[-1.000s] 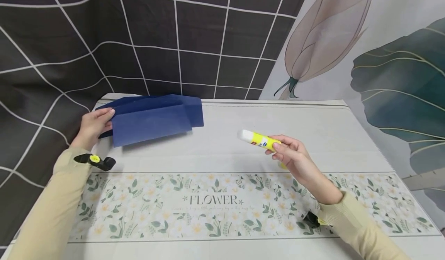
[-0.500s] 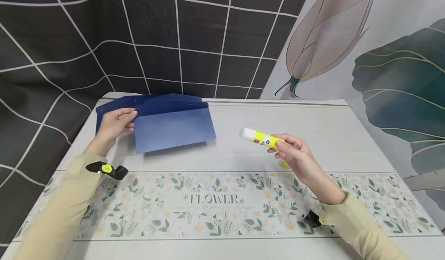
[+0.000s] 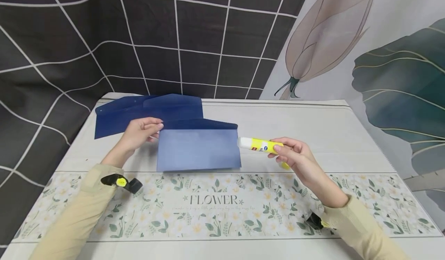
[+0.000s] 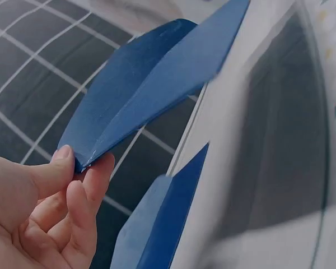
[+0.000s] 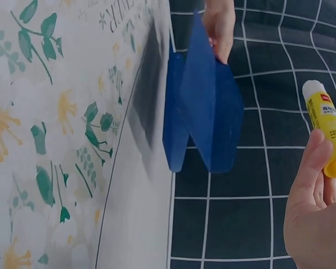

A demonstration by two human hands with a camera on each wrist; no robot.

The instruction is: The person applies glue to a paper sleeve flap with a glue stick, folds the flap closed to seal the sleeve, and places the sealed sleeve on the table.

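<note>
My left hand [image 3: 140,134] pinches a blue envelope [image 3: 199,150] by its left top corner, thumb on one face and fingers behind. In the left wrist view the envelope [image 4: 151,84] is raised off the table with its flap standing open. Another blue envelope [image 3: 114,119] lies at the table's back left, partly covered by the held one and the hand. My right hand [image 3: 295,153] grips a yellow glue stick [image 3: 262,145], its bare white end pointing left, close to the envelope's right edge. A small yellow cap [image 3: 285,165] lies under the right hand, partly hidden.
The table [image 3: 313,128] wears a white cloth with a floral band [image 3: 222,221] reading FLOWER. Behind it hangs a dark curtain [image 3: 198,32] with a white grid. A pale curtain [image 3: 333,82] with leaf patterns hangs at the right.
The left hand has lifted one envelope away from the other and carried it right and nearer the front. The right hand with the glue stick has barely moved.
</note>
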